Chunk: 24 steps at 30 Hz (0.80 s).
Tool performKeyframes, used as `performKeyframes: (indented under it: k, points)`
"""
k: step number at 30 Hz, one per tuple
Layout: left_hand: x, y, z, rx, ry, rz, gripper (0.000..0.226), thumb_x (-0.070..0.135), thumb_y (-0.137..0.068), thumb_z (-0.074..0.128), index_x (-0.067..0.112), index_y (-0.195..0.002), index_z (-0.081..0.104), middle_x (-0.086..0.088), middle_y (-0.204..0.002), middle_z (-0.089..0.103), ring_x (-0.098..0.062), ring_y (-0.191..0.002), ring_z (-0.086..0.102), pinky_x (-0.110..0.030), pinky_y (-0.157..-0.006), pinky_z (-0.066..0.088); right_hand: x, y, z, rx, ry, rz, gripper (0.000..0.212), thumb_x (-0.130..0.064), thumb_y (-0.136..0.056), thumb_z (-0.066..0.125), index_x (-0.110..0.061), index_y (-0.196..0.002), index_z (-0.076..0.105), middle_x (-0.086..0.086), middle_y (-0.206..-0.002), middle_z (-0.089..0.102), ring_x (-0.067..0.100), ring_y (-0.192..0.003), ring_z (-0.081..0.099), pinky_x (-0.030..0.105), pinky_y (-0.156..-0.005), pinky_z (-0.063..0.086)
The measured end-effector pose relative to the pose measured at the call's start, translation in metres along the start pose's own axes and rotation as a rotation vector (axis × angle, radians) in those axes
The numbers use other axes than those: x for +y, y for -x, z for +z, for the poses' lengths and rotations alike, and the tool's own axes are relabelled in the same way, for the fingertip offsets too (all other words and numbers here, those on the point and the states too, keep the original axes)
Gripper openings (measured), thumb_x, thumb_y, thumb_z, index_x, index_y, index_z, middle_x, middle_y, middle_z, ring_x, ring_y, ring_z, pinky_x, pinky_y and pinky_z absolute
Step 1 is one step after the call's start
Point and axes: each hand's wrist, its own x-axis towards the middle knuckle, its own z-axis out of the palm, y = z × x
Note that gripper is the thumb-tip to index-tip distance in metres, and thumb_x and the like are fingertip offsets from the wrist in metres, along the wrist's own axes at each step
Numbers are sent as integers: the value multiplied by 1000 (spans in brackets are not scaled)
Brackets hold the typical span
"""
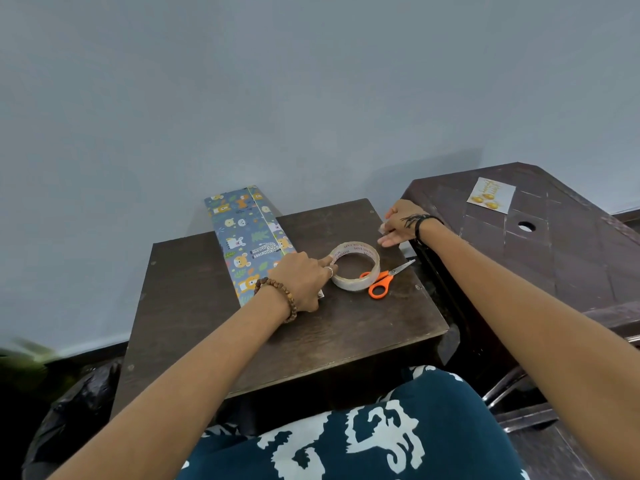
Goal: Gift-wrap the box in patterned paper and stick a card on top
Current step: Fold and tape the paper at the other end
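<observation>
The left hand [304, 278] holds the tape roll [354, 265] beside the wrapped box [247, 233] on the small table [277, 327], while the right hand [401, 221], beyond the roll, pinches a tape piece [382, 229].

A wrapped box [248, 237] in animal-patterned paper lies on the dark table [332, 327]. The left hand [302, 280] holds the tape roll [354, 265], beside orange-handled scissors [382, 279]. The right hand [401, 223] pinches a small pale piece at the table's edge. A card [491, 195] lies on the neighbouring surface [571, 244].
</observation>
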Motion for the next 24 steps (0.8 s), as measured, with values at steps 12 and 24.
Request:
performKeyframes:
  k: [12, 24]
  points:
    - [-8, 32, 31, 255, 382, -221, 74, 44, -91, 49, 27, -149, 5, 5, -156, 15, -23, -120, 51, -33, -85, 45, 17, 102, 77, 48, -686, -310, 4, -14, -94, 51, -11, -96, 53, 5, -82, 61, 13, -58, 61, 23, -52, 56]
    - [-39, 80, 68, 568, 1273, -268, 30, 14, -90, 55, 24, -118, 58, 12, -124, 55, 3, -113, 48, 5, -86, 32, 51, 140, 187, 41, -655, -361, 18, -30, -99, 36, -18, -88, 44, 7, -65, 58, 29, -81, 67, 23, -70, 56]
